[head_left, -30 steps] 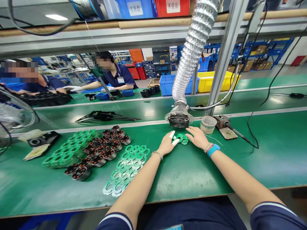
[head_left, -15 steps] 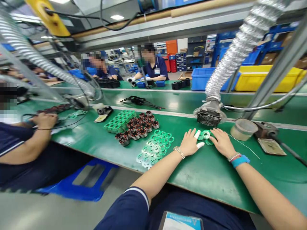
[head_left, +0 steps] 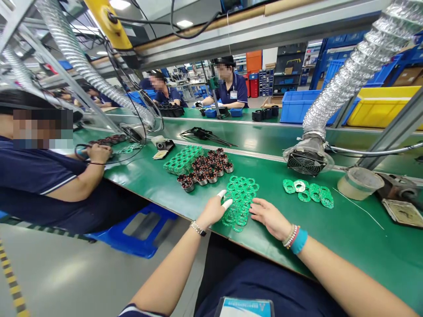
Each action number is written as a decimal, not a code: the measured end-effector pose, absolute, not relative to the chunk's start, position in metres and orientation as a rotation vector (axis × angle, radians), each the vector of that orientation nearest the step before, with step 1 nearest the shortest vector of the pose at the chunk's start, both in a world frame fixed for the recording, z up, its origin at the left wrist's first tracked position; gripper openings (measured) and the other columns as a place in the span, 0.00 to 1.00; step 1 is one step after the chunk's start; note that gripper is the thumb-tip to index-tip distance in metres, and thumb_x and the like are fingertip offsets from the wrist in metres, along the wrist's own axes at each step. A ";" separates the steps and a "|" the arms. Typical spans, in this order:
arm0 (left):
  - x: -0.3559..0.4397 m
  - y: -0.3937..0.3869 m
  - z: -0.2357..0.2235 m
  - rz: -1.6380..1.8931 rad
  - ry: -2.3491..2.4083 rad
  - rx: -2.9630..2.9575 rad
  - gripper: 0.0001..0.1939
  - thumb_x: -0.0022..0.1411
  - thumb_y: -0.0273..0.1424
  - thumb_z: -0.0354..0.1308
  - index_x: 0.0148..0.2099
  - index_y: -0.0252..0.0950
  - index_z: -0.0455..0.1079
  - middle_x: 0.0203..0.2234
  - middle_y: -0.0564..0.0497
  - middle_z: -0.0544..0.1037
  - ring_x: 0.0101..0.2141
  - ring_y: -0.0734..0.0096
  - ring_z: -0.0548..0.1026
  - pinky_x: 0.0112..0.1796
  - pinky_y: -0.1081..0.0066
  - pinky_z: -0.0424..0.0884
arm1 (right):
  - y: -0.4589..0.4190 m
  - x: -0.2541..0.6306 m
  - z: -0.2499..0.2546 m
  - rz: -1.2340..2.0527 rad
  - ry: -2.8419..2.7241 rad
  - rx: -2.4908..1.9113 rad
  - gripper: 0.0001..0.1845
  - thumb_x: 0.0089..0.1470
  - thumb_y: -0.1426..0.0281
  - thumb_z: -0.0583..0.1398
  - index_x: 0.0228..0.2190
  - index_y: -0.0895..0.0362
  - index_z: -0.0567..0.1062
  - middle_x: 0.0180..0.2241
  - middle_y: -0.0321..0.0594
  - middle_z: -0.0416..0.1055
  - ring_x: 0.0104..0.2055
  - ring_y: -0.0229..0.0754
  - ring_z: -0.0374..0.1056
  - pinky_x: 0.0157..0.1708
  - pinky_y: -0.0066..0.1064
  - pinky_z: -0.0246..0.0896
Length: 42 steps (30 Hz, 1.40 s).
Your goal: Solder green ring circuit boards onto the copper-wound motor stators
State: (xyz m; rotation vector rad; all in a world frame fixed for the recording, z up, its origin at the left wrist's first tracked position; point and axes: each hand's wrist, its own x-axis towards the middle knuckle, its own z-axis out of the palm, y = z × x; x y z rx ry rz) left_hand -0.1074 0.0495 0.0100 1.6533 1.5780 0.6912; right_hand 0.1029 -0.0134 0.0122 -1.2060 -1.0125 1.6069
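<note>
Between my hands on the green bench lies a flat group of green ring-shaped circuit boards (head_left: 242, 187). My left hand (head_left: 213, 210), with white finger covers on thumb and forefinger, is at the group's left edge, its finger and thumb apart. On the other side, my right hand (head_left: 270, 216) has its fingers stretched toward the boards' right edge; whether they touch is hard to tell. Farther right, several loose ring-shaped boards (head_left: 307, 191) lie in a small cluster. Copper-wound motor stators (head_left: 211, 167) stand in rows behind my left hand, beside a stack of green boards (head_left: 183, 159).
A fan (head_left: 306, 162) on a silver duct hangs above the bench's back. A round tub (head_left: 360, 182) and a soldering-iron stand (head_left: 399, 193) are at right. A thin wire (head_left: 358, 207) lies before the tub. A co-worker (head_left: 49, 167) sits at left.
Both my hands have moved left from the loose boards to the larger group. The loose boards now lie uncovered, spread in a cluster. The view has shifted left.
</note>
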 end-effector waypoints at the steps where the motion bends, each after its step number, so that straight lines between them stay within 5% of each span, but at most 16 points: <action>1: -0.104 0.044 0.010 0.723 1.531 1.574 0.29 0.51 0.36 0.61 0.55 0.33 0.63 0.52 0.39 0.68 0.52 0.52 0.65 0.52 0.62 0.58 | -0.013 0.107 0.014 1.616 -0.973 -1.210 0.21 0.48 0.63 0.59 0.45 0.58 0.67 0.42 0.48 0.69 0.45 0.44 0.68 0.47 0.41 0.62; 8: -0.086 0.032 0.007 0.853 1.214 1.037 0.25 0.52 0.35 0.60 0.51 0.32 0.63 0.44 0.39 0.73 0.40 0.63 0.74 0.37 0.69 0.70 | -0.023 0.140 0.015 1.575 -0.864 -1.255 0.18 0.46 0.63 0.61 0.40 0.56 0.68 0.43 0.45 0.67 0.46 0.43 0.65 0.46 0.37 0.61; 12: -0.066 0.029 0.009 0.881 1.048 0.945 0.19 0.48 0.37 0.63 0.41 0.31 0.69 0.33 0.44 0.76 0.31 0.66 0.75 0.30 0.71 0.69 | -0.028 0.140 0.012 1.518 -0.930 -1.271 0.20 0.42 0.63 0.64 0.38 0.58 0.69 0.45 0.46 0.67 0.47 0.44 0.64 0.46 0.36 0.61; 17: -0.046 0.009 0.019 0.986 0.903 0.907 0.19 0.46 0.33 0.64 0.42 0.34 0.68 0.31 0.50 0.75 0.28 0.72 0.72 0.27 0.75 0.66 | -0.035 0.142 0.018 1.364 -1.019 -1.266 0.27 0.42 0.63 0.64 0.44 0.56 0.65 0.50 0.45 0.63 0.43 0.41 0.65 0.44 0.35 0.62; 20: -0.036 -0.005 0.026 1.073 0.850 0.889 0.17 0.45 0.29 0.65 0.40 0.35 0.67 0.26 0.55 0.72 0.26 0.76 0.70 0.24 0.78 0.62 | -0.043 0.143 0.024 1.273 -1.140 -1.215 0.25 0.47 0.60 0.61 0.46 0.54 0.64 0.44 0.42 0.67 0.39 0.41 0.65 0.37 0.34 0.64; 29: -0.024 -0.026 0.041 1.132 0.730 0.937 0.18 0.48 0.24 0.63 0.43 0.38 0.68 0.29 0.57 0.71 0.29 0.80 0.67 0.35 0.77 0.64 | -0.064 0.149 0.024 1.044 -1.210 -1.296 0.19 0.50 0.58 0.58 0.42 0.55 0.67 0.33 0.39 0.69 0.33 0.42 0.64 0.36 0.36 0.63; 38: -0.028 -0.038 0.046 1.209 0.690 1.134 0.17 0.58 0.35 0.54 0.50 0.38 0.67 0.44 0.48 0.73 0.43 0.67 0.70 0.46 0.68 0.64 | -0.076 0.142 0.042 0.903 -1.265 -1.265 0.13 0.50 0.59 0.58 0.34 0.54 0.66 0.29 0.36 0.66 0.30 0.40 0.62 0.31 0.31 0.61; 42: -0.030 -0.027 0.037 1.299 0.696 1.241 0.16 0.55 0.35 0.58 0.45 0.37 0.70 0.43 0.48 0.75 0.45 0.65 0.70 0.50 0.66 0.62 | -0.076 0.139 0.044 0.815 -1.319 -1.235 0.11 0.52 0.60 0.58 0.29 0.55 0.67 0.26 0.34 0.64 0.28 0.38 0.59 0.30 0.29 0.57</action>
